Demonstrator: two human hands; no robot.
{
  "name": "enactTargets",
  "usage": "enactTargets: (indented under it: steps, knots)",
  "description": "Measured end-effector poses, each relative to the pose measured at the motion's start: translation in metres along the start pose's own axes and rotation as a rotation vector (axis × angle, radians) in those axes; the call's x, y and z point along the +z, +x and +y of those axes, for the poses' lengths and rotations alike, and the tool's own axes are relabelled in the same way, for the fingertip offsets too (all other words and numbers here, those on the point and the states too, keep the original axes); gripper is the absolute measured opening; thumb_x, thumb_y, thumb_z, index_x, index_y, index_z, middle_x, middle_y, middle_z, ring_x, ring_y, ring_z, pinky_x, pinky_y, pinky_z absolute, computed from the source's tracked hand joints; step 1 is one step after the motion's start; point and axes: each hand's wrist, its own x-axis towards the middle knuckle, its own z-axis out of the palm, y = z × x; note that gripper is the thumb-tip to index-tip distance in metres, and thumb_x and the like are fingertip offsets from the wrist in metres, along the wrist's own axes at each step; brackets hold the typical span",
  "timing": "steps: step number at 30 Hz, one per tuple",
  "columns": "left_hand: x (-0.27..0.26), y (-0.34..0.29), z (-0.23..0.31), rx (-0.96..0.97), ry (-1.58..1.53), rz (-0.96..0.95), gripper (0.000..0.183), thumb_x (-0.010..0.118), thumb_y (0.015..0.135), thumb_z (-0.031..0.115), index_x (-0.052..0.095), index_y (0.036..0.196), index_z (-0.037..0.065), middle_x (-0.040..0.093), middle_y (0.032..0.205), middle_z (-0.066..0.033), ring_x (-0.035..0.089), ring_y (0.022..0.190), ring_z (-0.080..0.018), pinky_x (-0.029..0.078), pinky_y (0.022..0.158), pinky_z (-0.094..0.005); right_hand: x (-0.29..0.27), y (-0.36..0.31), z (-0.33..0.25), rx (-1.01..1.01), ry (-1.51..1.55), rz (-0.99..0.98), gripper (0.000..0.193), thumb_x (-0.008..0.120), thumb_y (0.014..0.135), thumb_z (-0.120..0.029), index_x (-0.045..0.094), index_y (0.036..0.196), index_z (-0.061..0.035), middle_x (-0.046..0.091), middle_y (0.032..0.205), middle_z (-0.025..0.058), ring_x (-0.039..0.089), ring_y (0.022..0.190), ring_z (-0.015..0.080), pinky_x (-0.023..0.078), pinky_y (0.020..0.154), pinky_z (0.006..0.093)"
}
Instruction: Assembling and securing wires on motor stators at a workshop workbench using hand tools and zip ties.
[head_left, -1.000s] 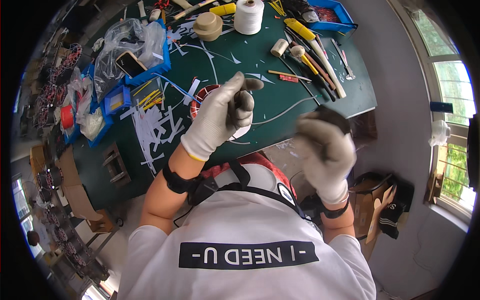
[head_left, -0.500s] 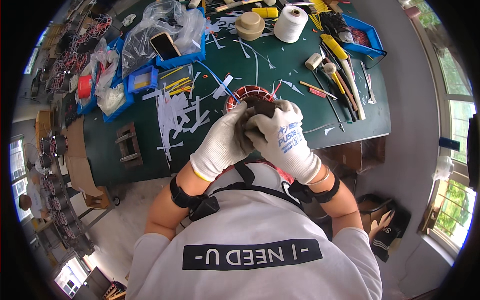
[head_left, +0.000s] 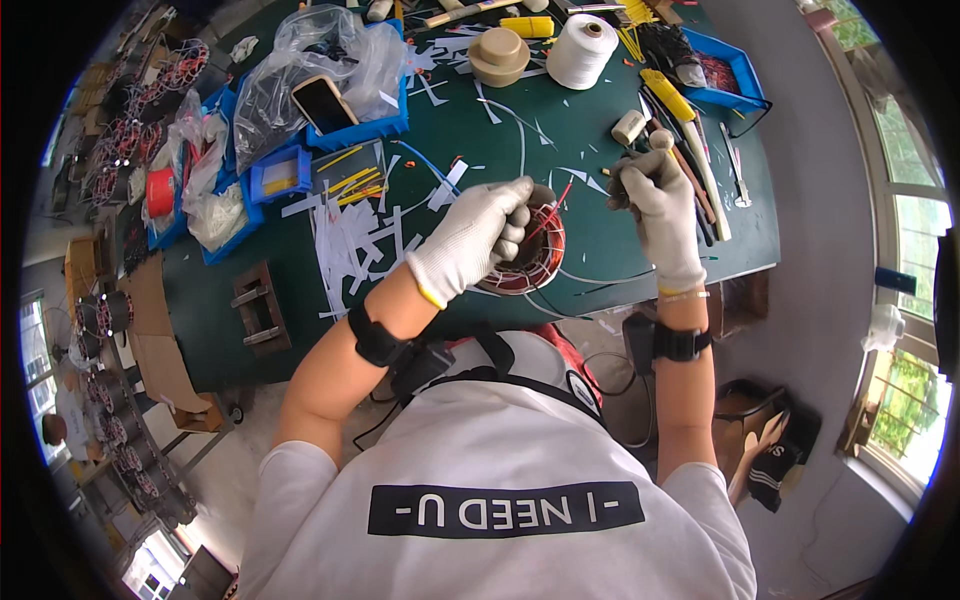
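Note:
Near the table's front edge lies a motor stator [head_left: 549, 262], a round ring of red-brown copper windings laced with white cord. A red sleeved lead [head_left: 566, 195] sticks up from it. My left hand [head_left: 475, 232], in a white glove with grey palm, has its fingers curled over the ring's left rim, holding it. To the right of the stator, apart from it, my gloved right hand [head_left: 658, 205] is closed, fingertips pinched together. Whatever they hold, if anything, cannot be made out. Beside it lie a pale mallet head [head_left: 629, 127] and a round-headed tool [head_left: 661, 139].
White paper strips [head_left: 350, 235] and yellow sleeves [head_left: 355, 185] litter the left side. Blue bins [head_left: 370, 128] stand behind them, a phone [head_left: 323, 105] on top. At the back are a cord spool [head_left: 582, 52] and a beige round block [head_left: 499, 56]. A caliper [head_left: 737, 170] lies at right.
Both hands were together over the stator. My right hand has moved away to the right, beside the tools. My left hand stays at the stator, which now shows more fully.

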Motion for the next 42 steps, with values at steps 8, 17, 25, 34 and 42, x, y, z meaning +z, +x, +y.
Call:
enactTargets:
  steps: [8, 17, 25, 34, 42]
  knots:
    - [-0.009, 0.078, -0.014, 0.241, 0.951, 0.130, 0.031, 0.055, 0.094, 0.024, 0.069, 0.101, -0.002, 0.069, 0.085, -0.0097, 0.064, 0.074, -0.0178, 0.048, 0.070, -0.0282, -0.019, 0.046, 0.061, 0.419, -0.038, -0.158, 0.018, 0.063, 0.088, -0.013, 0.058, 0.095, 0.0023, 0.062, 0.078, 0.0068, 0.061, 0.063, 0.0133, 0.052, 0.057, 0.0260]
    - [-0.002, 0.081, -0.020, 0.249, 1.157, 0.069, 0.027, 0.056, 0.092, 0.024, 0.070, 0.105, 0.005, 0.070, 0.098, -0.0166, 0.067, 0.092, -0.0315, 0.049, 0.083, -0.0344, -0.036, 0.069, 0.063, 0.596, 0.089, -0.356, 0.014, 0.065, 0.090, -0.014, 0.058, 0.092, -0.0022, 0.059, 0.078, 0.0019, 0.056, 0.061, 0.0088, 0.049, 0.056, 0.0231]
    - [0.000, 0.079, -0.023, 0.256, 1.190, 0.074, 0.028, 0.055, 0.092, 0.025, 0.071, 0.105, 0.005, 0.069, 0.101, -0.0166, 0.066, 0.092, -0.0326, 0.049, 0.083, -0.0352, -0.048, 0.084, 0.054, 0.615, -0.052, -0.568, 0.020, 0.065, 0.091, -0.016, 0.057, 0.098, 0.0011, 0.063, 0.078, 0.0059, 0.062, 0.061, 0.0088, 0.051, 0.051, 0.0214]
    - [0.003, 0.078, -0.016, 0.219, 1.219, 0.055, 0.028, 0.055, 0.091, 0.024, 0.070, 0.104, 0.005, 0.069, 0.100, -0.0166, 0.066, 0.093, -0.0318, 0.049, 0.085, -0.0347, -0.050, 0.084, 0.054, 0.554, -0.143, -0.627, 0.022, 0.065, 0.091, -0.016, 0.056, 0.098, 0.0027, 0.061, 0.079, 0.0045, 0.059, 0.060, 0.0084, 0.050, 0.053, 0.0218]
    - [0.004, 0.080, -0.013, 0.160, 1.219, 0.045, 0.028, 0.055, 0.090, 0.023, 0.071, 0.103, 0.004, 0.070, 0.094, -0.0165, 0.067, 0.086, -0.0284, 0.049, 0.082, -0.0331, -0.047, 0.085, 0.042, 0.508, -0.293, -0.675, 0.024, 0.064, 0.092, -0.020, 0.059, 0.099, 0.0023, 0.062, 0.076, 0.0026, 0.063, 0.062, 0.0092, 0.053, 0.056, 0.0228]
